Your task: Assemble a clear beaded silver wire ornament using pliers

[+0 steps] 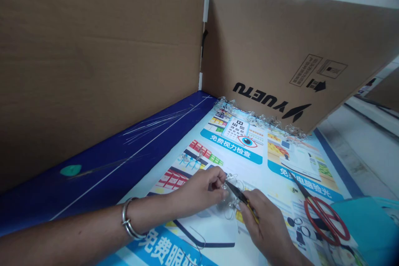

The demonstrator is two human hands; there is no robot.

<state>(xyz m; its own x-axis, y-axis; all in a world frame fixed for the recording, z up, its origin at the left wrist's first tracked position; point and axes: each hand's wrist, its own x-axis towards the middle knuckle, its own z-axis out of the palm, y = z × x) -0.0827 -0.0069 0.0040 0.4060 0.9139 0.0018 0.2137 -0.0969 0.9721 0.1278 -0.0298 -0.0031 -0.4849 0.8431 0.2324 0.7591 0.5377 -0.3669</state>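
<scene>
My right hand (pixel 264 220) is closed round needle-nose pliers (pixel 236 191) with dark jaws and yellow-and-black handles. Beside the tips of the jaws, my left hand (pixel 204 189) pinches part of a small piece of thin bent wire (pixel 231 201). Loops of that wire show below and beyond the pliers, though its exact shape is hard to make out. Whether the jaws grip the wire cannot be seen. To the right of my right hand lie red-handled scissors (pixel 326 220), their blades pointing away from me.
A printed poster (pixel 249 166) covers the dark blue surface (pixel 102 178). Cardboard walls (pixel 264 41) stand at the left and back. Along the back wall lies a row of wire pieces (pixel 264 120). Straight wires (pixel 156 122) and a green lump (pixel 70 170) are left; turquoise material (pixel 364 224) is right.
</scene>
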